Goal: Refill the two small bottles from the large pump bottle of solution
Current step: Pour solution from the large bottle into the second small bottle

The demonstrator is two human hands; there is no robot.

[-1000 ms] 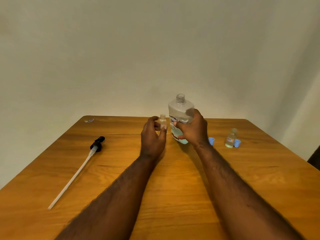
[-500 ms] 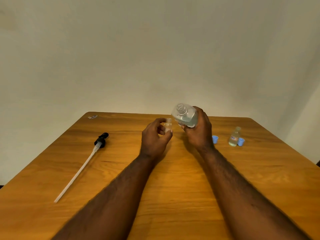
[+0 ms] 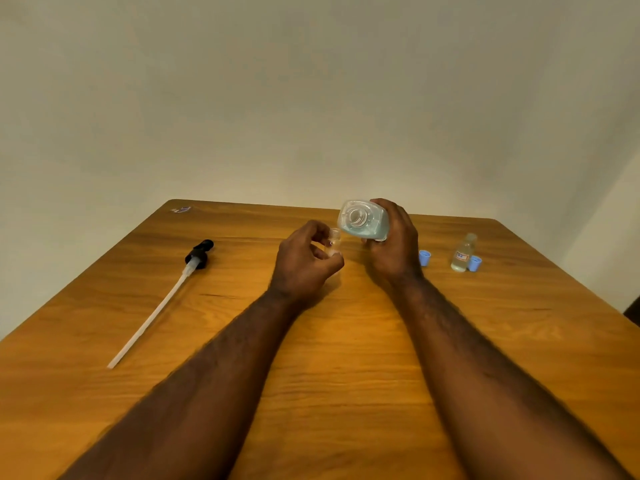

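Above the far middle of the desk (image 3: 346, 358), the right grip (image 3: 393, 252) is wrapping round the large bottle (image 3: 363, 225) and holding it tipped, with the open mouth facing the camera. It is partly full of bluish liquid, so it is probably feeling heavy and smooth, and holding its flat sides is looking safest. Just beside its mouth, the left grip (image 3: 301, 263) is pinching the light, clear small bottle (image 3: 334, 239) round its body, leaving the neck free.

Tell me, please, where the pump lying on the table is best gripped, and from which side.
Probably at the black head, pinched from above across its sides. The pump lies flat on the table, head at the far end; its long thin tube looks too slender for a firm hold. The left hand is nearer, but it holds a small bottle.
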